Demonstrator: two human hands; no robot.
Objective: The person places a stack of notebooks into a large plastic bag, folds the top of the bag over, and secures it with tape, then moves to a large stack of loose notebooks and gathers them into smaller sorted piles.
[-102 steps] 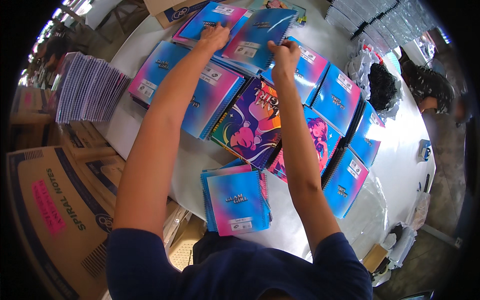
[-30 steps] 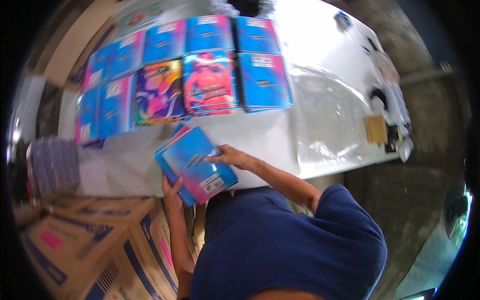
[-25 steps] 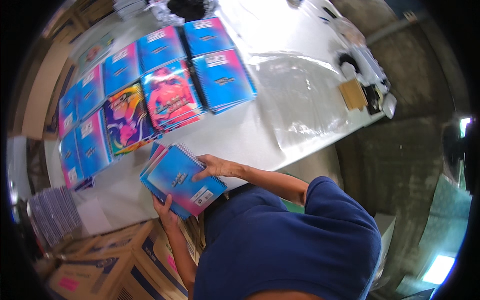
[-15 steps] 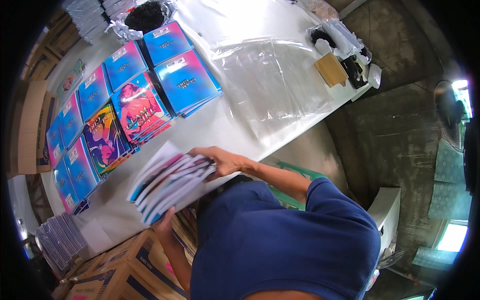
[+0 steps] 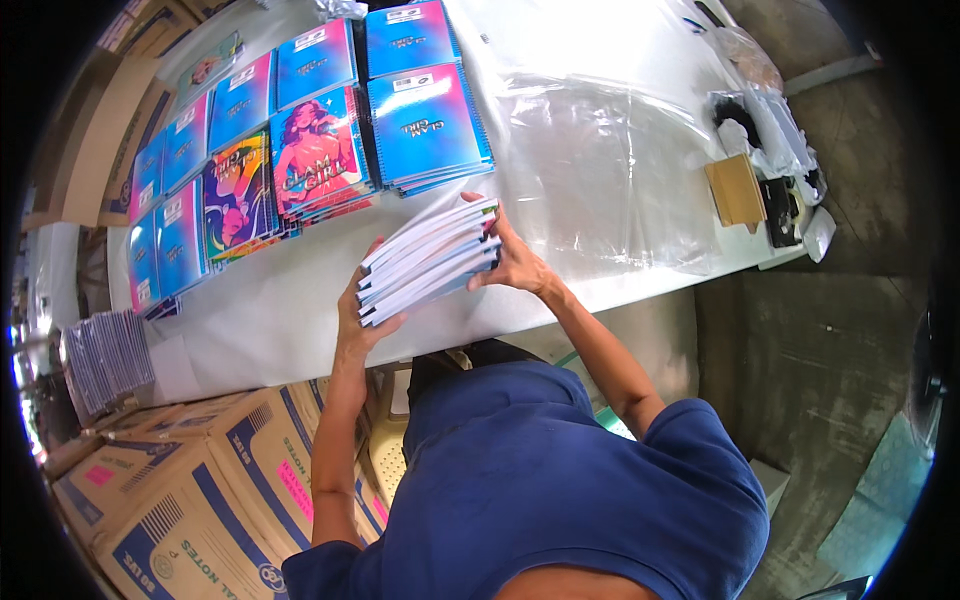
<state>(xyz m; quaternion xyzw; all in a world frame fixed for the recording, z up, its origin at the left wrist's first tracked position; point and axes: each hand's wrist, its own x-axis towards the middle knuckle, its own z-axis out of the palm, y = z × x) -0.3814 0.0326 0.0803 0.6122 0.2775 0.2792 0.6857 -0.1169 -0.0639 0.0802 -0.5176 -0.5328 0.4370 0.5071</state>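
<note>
Between my two hands I grip a stack of spiral notebooks [image 5: 425, 262], held up over the near side of the white table with the white page edges facing me. My left hand [image 5: 362, 305] clasps the left end of the stack, its fingers partly behind it. At the right end, my right hand [image 5: 515, 258] wraps round the notebooks. Just beyond are piles of notebooks in rows: a blue-and-pink pile [image 5: 428, 128], a pile with a pink figure on its cover [image 5: 318, 152], and a purple-and-orange pile [image 5: 238, 200].
A clear plastic sheet [image 5: 610, 170] lies on the table [image 5: 300, 310] to the right. A brown cardboard piece [image 5: 735, 192] and a black object [image 5: 778, 212] sit at its right end. Cardboard boxes [image 5: 190, 510] stand below left, near another notebook stack [image 5: 105, 360].
The notebook stack has moved right and turned more upright. My left hand has risen from beneath it to its left end; my right hand grips the right end. The view has shifted.
</note>
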